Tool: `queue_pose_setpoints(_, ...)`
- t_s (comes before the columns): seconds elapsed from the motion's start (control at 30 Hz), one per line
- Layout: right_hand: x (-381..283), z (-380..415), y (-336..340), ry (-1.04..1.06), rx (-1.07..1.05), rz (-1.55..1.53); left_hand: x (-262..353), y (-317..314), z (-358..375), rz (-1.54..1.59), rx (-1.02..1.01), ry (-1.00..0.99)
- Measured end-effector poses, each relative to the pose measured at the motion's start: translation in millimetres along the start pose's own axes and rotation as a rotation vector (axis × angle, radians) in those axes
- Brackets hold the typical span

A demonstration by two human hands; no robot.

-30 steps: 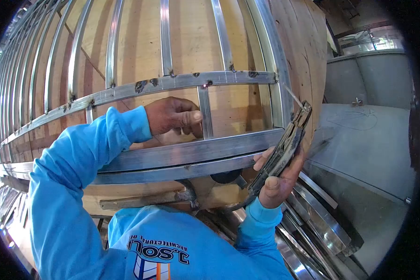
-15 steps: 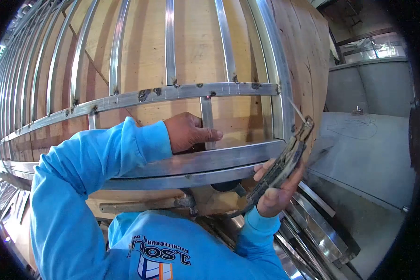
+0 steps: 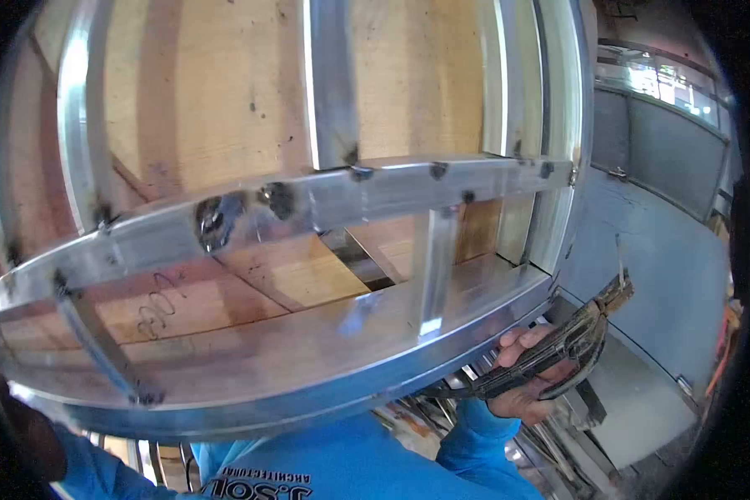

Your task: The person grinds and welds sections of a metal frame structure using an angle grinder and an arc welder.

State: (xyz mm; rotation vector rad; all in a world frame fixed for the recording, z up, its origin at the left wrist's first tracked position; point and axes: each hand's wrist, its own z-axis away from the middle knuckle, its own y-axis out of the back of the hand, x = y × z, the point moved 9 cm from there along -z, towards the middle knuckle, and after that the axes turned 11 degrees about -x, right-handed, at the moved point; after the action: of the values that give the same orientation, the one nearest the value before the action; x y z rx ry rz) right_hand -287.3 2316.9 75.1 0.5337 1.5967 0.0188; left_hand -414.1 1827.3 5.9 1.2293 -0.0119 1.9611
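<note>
My right hand (image 3: 525, 406) grips a worn, dark welding electrode holder (image 3: 550, 360), with a thin electrode (image 3: 620, 257) sticking up from its jaws. The holder is beside the lower right corner of a shiny metal frame (image 3: 358, 404). Dark weld marks spot the frame's crossbar (image 3: 392, 182), and a short upright tube (image 3: 437, 271) stands between that crossbar and the bottom rail. At the lower left edge of the view, my left hand (image 3: 29, 433) is dark and blurred beside the frame; its fingers cannot be made out.
Wooden boards (image 3: 208, 100) lie behind the frame's bars. Below and to the right are lengths of metal (image 3: 558, 446). A grey panel (image 3: 658, 142) and a pale flat surface (image 3: 667, 242) are at the right.
My left hand has left the short upright tube and moved to the far lower left. The frame appears closer and tilted. My right hand keeps the electrode holder, now lower and further right.
</note>
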Motion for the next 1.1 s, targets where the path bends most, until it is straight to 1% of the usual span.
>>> queue_pose_setpoints(0.1,-4.4,-3.6,-5.1,0.058,-0.111,-0.012,-91.2,-1.9,7.4,-0.020,0.099,0.123)
queue_pose_setpoints(0.13,-0.4,0.9,0.0,0.000,-0.120,-0.052,-117.0,-6.7,9.6,-0.015,0.113,0.143)
queue_pose_setpoints(0.17,3.5,5.9,5.2,-0.058,-0.127,-0.092,-139.4,-12.2,12.2,-0.014,0.124,0.163)
queue_pose_setpoints(0.23,-0.3,-3.2,-7.7,0.005,-0.191,-0.122,-171.3,-24.1,13.4,0.002,0.136,0.195)
queue_pose_setpoints(0.27,-0.3,-3.4,-6.0,-0.035,-0.180,-0.091,-183.3,-29.0,14.7,0.007,0.140,0.208)
queue_pose_setpoints(0.37,5.1,1.9,2.7,-0.112,0.043,-0.094,-209.1,-45.6,15.3,0.028,0.150,0.239)
queue_pose_setpoints(0.4,2.6,1.8,-4.0,-0.172,0.078,-0.094,-216.9,-49.2,14.7,0.034,0.154,0.243)
queue_pose_setpoints(0.43,0.7,2.8,2.1,-0.173,0.087,0.000,-222.8,-53.1,10.7,0.041,0.154,0.241)
queue_pose_setpoints(0.6,4.5,0.4,0.9,-0.099,0.066,-0.051,-228.4,-45.2,14.9,-0.011,0.218,0.229)
queue_pose_setpoints(0.7,10.3,4.2,10.9,-0.072,0.082,-0.100,-199.0,-13.0,30.6,-0.105,0.326,0.158)
queue_pose_setpoints(0.73,10.0,2.9,12.0,-0.073,0.077,-0.057,-183.3,-0.1,38.3,-0.144,0.375,0.124)
queue_pose_setpoints(0.77,8.3,0.2,6.6,0.006,0.037,-0.059,-165.1,13.8,48.6,-0.183,0.438,0.081)
queue_pose_setpoints(0.87,15.1,-0.1,3.9,-0.073,0.102,-0.062,-101.7,42.3,85.9,-0.274,0.670,-0.110)
queue_pose_setpoints(0.9,10.6,-6.8,0.4,-0.056,0.064,-0.026,-78.5,42.0,98.9,-0.293,0.767,-0.197)
queue_pose_setpoints(0.97,0.4,-9.5,-6.0,-0.092,0.109,-0.040,-41.3,22.6,114.7,-0.321,0.932,-0.367)
queue_pose_setpoints(1.03,-8.8,-14.5,-6.0,-0.082,0.048,-0.156,-19.2,-21.0,100.9,-0.401,0.993,-0.369)
queue_pose_setpoints(1.07,-12.5,-13.0,-6.2,-0.074,0.018,-0.212,35.5,-41.7,83.9,-0.397,0.830,-0.586)
queue_pose_setpoints(1.1,-1.7,-10.6,-4.2,-0.032,-0.007,-0.295,79.6,-62.2,55.9,-0.341,0.619,-0.464)
